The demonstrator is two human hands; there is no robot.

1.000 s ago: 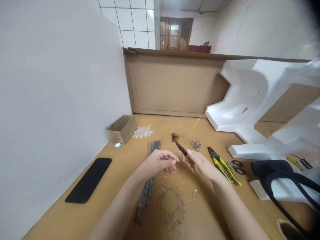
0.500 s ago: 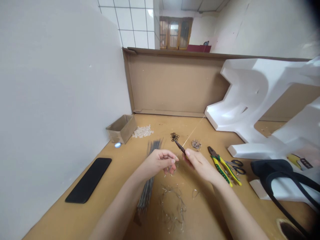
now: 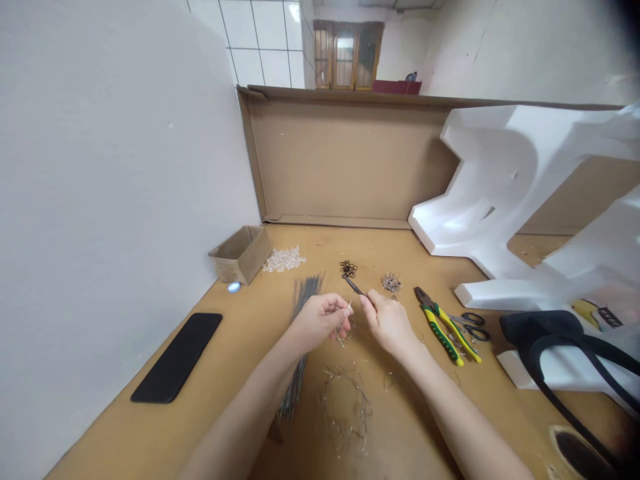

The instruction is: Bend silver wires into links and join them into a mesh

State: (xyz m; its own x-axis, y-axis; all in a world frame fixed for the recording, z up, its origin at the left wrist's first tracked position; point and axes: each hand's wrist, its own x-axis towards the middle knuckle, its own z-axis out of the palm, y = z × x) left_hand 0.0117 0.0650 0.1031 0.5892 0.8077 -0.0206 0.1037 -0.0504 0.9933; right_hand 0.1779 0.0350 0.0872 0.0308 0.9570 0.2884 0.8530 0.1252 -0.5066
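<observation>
My left hand (image 3: 320,323) is closed, its fingertips pinching a thin silver wire (image 3: 350,305); more bent wire dangles beneath the fingers. Beside it, my right hand (image 3: 390,323) grips slim dark pliers (image 3: 353,285), whose tip points forward and left, just in front of a small heap of black rings (image 3: 349,269). The handles are mostly hidden in the palm. Under my left forearm lies a bundle of straight grey wires (image 3: 306,290). Nearer to me, a tangled ring of bent wire pieces (image 3: 369,408) rests on the table.
Clear beads (image 3: 285,259) lie beside an open cardboard box (image 3: 240,255). A black phone (image 3: 177,358) is at left. To the right are a silver wire heap (image 3: 391,283), yellow-green pliers (image 3: 445,327), scissors (image 3: 475,327), white foam (image 3: 495,200) and a black strap (image 3: 543,333).
The long pale wire stretching from the pliers toward the back is no longer visible. My right hand has turned slightly palm-down around the pliers. My left hand keeps its pinch.
</observation>
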